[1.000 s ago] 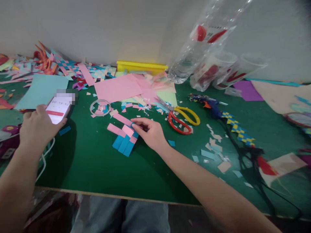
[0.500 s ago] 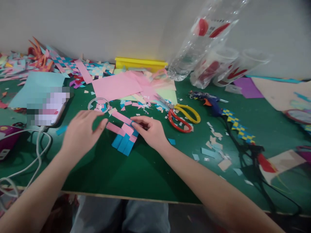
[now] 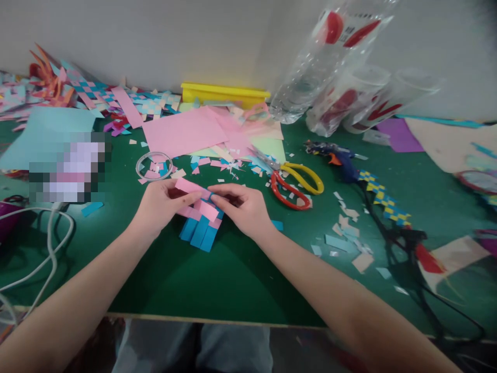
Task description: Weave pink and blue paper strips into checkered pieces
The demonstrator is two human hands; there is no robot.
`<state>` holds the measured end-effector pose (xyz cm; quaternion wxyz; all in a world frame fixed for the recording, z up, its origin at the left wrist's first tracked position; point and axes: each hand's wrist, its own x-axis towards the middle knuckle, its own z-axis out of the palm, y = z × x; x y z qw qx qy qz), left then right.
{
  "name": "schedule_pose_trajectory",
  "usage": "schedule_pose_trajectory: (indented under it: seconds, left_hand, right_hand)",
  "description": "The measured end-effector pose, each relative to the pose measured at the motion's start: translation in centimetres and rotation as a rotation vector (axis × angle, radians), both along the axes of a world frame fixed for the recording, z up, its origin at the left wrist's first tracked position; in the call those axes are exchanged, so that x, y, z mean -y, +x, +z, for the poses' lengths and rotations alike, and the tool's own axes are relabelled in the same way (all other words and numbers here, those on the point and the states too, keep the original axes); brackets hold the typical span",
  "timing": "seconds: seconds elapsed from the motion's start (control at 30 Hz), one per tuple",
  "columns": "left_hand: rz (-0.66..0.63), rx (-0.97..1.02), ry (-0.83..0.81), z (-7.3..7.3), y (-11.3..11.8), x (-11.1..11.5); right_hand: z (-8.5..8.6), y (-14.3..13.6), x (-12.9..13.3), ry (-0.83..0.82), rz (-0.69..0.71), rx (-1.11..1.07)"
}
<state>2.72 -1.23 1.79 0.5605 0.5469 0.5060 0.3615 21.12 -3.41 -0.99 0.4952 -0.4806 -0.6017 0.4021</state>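
A small weave of pink and blue paper strips [image 3: 205, 211] is held just above the green table, its blue ends hanging toward me. My left hand [image 3: 161, 202] pinches the pink strips on its left side between thumb and fingers. On the opposite edge, the thumb and fingertips of my right hand [image 3: 241, 206] close on the weave near a blue strip. The fingertips of both hands almost meet at its upper part. Part of the pink strips is hidden behind my left fingers.
Scissors with red and yellow handles [image 3: 295, 184] lie right of my hands, and a glue gun [image 3: 341, 165] beyond them. A clear tape ring [image 3: 154, 166] lies among paper scraps. A phone [image 3: 73, 168] with a white cable is at left. Plastic cups [image 3: 396, 98] stand at the back.
My left hand has moved right, from open beside the weave to gripping its pink strips. My right hand keeps its hold. The view has shifted slightly.
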Motion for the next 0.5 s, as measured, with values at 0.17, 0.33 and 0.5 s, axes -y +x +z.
schedule_pose_trajectory:
  seconds: [0.17, 0.33, 0.5]
  left_hand:
    - [-0.005, 0.066, -0.048, -0.59, -0.10, 0.26]
    - [-0.008, 0.057, -0.067, -0.47, -0.11, 0.38]
    - [-0.001, 0.037, -0.064, -0.47, -0.05, 0.41]
  right_hand:
    - [0.11, -0.01, 0.16, 0.003, 0.001, 0.048]
    - [0.18, 0.02, 0.48, 0.039, -0.009, 0.079]
    - [0.19, 0.03, 0.67, 0.085, 0.004, 0.125]
